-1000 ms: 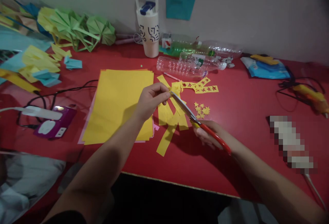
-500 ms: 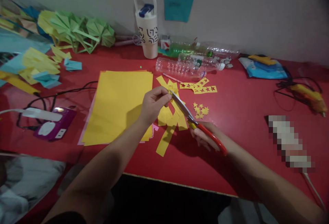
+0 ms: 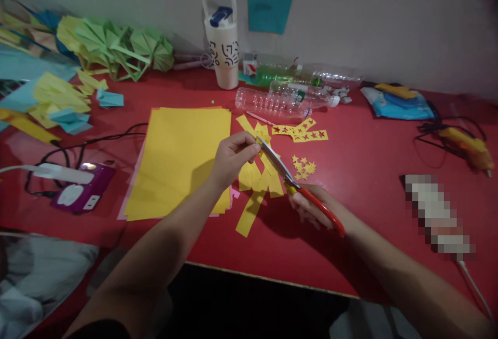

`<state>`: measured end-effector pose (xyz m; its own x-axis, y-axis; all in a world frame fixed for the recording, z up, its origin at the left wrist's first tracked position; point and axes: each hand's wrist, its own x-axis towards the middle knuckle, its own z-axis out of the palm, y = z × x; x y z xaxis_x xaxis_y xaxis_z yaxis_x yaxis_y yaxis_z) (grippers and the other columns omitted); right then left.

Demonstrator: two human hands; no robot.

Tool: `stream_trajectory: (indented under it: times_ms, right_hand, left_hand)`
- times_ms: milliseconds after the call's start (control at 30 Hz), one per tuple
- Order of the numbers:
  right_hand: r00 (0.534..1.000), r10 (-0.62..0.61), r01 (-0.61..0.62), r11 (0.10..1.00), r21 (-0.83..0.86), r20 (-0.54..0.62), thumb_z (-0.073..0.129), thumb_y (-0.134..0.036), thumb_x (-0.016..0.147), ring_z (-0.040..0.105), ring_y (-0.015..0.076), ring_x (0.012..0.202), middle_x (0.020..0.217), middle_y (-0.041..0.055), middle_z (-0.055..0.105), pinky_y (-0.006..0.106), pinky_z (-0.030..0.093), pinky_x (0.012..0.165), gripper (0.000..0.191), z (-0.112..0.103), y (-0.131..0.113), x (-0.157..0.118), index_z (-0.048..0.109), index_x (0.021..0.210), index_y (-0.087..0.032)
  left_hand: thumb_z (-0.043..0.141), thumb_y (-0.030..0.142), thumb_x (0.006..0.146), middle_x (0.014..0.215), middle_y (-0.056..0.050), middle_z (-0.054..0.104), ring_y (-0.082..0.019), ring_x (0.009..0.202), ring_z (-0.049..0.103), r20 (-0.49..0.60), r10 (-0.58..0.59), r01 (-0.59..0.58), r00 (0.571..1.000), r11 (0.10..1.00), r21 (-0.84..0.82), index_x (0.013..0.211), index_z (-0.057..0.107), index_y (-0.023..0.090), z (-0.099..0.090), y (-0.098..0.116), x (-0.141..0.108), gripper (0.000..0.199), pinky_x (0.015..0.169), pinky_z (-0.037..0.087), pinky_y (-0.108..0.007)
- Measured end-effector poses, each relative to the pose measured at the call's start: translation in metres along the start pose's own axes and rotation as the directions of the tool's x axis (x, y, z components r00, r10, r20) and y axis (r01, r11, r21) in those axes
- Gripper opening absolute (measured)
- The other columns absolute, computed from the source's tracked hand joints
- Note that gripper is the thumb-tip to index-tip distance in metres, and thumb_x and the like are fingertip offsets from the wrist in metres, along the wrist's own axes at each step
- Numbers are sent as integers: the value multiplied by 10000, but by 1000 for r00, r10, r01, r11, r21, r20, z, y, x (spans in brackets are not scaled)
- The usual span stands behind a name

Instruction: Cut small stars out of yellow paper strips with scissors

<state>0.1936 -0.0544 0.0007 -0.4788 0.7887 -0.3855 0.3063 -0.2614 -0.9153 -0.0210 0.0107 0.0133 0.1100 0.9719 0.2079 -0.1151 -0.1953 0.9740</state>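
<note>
My right hand is wrapped round the red handle of a pair of scissors, whose blades slant up and left to the fingertips of my left hand. Those fingers are pinched on a small piece of yellow paper, mostly hidden behind them and the blade tips. Beneath lie several overlapping yellow paper strips. To the right is a small heap of cut yellow paper stars. Above it rest strips with star-shaped holes.
A stack of yellow paper sheets lies left on the red table. Behind are plastic bottles and a white tumbler. A purple power strip with cords sits left; a glue gun lies right. Folded paper fans stand at the back left.
</note>
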Motion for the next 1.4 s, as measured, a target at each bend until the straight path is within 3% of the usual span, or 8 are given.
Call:
stream_trajectory:
  times_ms: [1033, 1400]
  right_hand:
    - [1000, 22, -22, 999, -42, -6, 560, -742, 784, 354, 59, 307, 409, -97, 381, 203, 305, 315, 551, -5, 3, 1, 391, 630, -240]
    - [997, 70, -71, 997, -40, -30, 631, -744, 714, 367, 63, 296, 384, -85, 408, 200, 262, 305, 568, -3, -3, 1, 413, 595, -233]
  left_hand:
    - [666, 235, 643, 502, 52, 492, -57, 467, 459, 21, -60, 62, 998, 995, -80, 549, 550, 183, 0, -3, 0, 158, 481, 408, -209]
    - [646, 227, 621, 504, 46, 493, -62, 462, 445, 64, -141, 148, 988, 981, -126, 549, 524, 183, -4, -7, 2, 149, 473, 393, -224]
